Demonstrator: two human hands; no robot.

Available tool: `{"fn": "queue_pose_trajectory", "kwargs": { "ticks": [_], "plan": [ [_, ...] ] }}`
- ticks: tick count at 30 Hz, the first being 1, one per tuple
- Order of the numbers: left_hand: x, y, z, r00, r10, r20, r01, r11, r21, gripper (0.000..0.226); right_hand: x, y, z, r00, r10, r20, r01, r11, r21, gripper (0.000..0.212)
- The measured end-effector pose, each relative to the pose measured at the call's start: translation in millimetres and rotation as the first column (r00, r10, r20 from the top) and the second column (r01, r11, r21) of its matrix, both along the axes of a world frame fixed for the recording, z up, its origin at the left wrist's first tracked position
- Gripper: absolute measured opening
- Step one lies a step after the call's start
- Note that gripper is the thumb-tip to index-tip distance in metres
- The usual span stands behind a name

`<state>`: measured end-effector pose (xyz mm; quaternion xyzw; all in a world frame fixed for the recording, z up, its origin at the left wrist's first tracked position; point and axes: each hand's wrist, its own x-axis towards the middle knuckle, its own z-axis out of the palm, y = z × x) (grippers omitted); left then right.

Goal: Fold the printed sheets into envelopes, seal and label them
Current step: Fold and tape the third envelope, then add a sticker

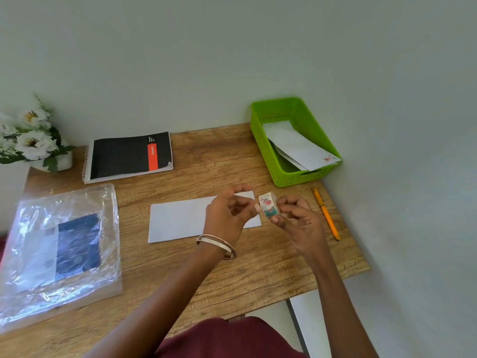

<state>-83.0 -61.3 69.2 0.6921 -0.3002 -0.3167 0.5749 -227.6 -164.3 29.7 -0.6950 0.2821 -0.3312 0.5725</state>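
Observation:
A white envelope [180, 220] lies flat in the middle of the wooden table [232, 275]. Just above its right end my right hand [296, 220] grips a small sticker roll [269, 204] with a red and teal print. My left hand [229, 210], with bangles on the wrist, has its thumb and fingertips at the roll's left edge, pinching at it. A green plastic basket [260, 140] at the back right holds two white envelopes [302, 148], one with a small red sticker at its corner.
An orange pen [325, 213] lies to the right of my hands, near the table's right edge. A black spiral notebook [129, 156] sits at the back. A clear plastic sleeve with printed sheets [62, 249] covers the left side. White flowers [31, 135] stand at far left.

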Motion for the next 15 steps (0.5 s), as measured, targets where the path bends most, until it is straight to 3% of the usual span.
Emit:
{"fn": "queue_pose_trajectory", "kwargs": {
  "ticks": [8, 13, 15],
  "plan": [
    [1.0, 9.9, 7.8, 0.952, 0.065, -0.300, -0.072, 0.997, -0.014, 0.035, 8.9, 10.6, 2.5, 0.998, 0.052, 0.017, -0.049, 0.990, -0.133, 0.025],
    [7.1, 18.4, 6.7, 0.971, 0.002, -0.237, -0.019, 0.997, -0.070, 0.039, 15.0, 18.2, 5.1, 0.999, 0.030, -0.023, -0.035, 0.966, -0.256, 0.027],
    [9.9, 23.2, 4.3, 0.996, -0.046, -0.073, 0.040, 0.996, -0.081, 0.044, 16.9, 22.4, 11.0, 0.999, 0.018, -0.043, -0.028, 0.974, -0.223, 0.026]
  ]
}}
